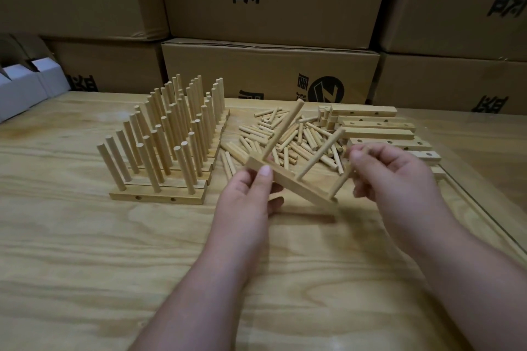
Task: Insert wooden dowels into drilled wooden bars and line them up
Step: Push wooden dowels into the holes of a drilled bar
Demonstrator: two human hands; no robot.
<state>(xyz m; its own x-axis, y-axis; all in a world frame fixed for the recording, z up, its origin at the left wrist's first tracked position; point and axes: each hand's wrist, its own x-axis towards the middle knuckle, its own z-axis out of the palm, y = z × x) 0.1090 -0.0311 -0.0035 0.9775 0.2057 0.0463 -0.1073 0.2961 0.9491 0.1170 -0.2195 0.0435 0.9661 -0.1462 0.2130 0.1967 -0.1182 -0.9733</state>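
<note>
On the far left of a plywood table (85, 251), finished bars (157, 195) stand in a tight row, their dowels upright. Right of them, the person's left hand (248, 194) pinches one end of a drilled bar (288, 179), thumb on top, holding it tilted above the table. Two dowels (283, 129) already stand in it. The right hand (390, 177) pinches a third dowel (343, 179) at the bar's other end, apparently pushing it into the last hole. Behind lie loose dowels (285, 137) and, far right, empty bars (379, 132). Because the bar is gripped at one end only, a slanted push could jam the dowel, twist the bar loose, or leave it leaning.
</note>
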